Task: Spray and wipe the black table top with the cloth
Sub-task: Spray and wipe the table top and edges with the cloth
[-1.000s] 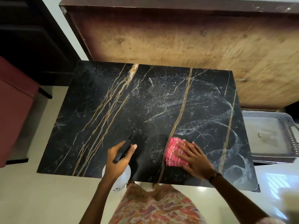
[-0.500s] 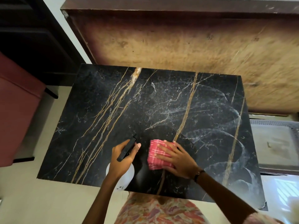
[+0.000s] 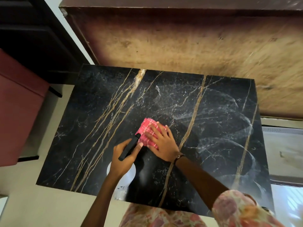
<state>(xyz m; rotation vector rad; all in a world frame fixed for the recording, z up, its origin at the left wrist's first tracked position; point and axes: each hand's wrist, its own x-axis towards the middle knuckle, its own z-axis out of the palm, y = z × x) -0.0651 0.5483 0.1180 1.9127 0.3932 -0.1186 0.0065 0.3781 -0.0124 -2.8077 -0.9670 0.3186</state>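
The black table top has gold and white veins, with pale wipe smears across its right half. A folded pink checked cloth lies near the table's middle, and my right hand presses flat on it with fingers spread. My left hand grips a white spray bottle with a black nozzle over the front of the table, right beside the cloth. The bottle's body is mostly hidden under my hand.
A worn brown wooden surface butts against the table's far edge. A red seat stands at the left, and a grey plastic tray sits low at the right. Pale floor tiles lie around the table's front.
My right hand has slid the cloth leftward and away from me, from the front right toward the table's middle. The spray bottle hand has stayed near the front edge.
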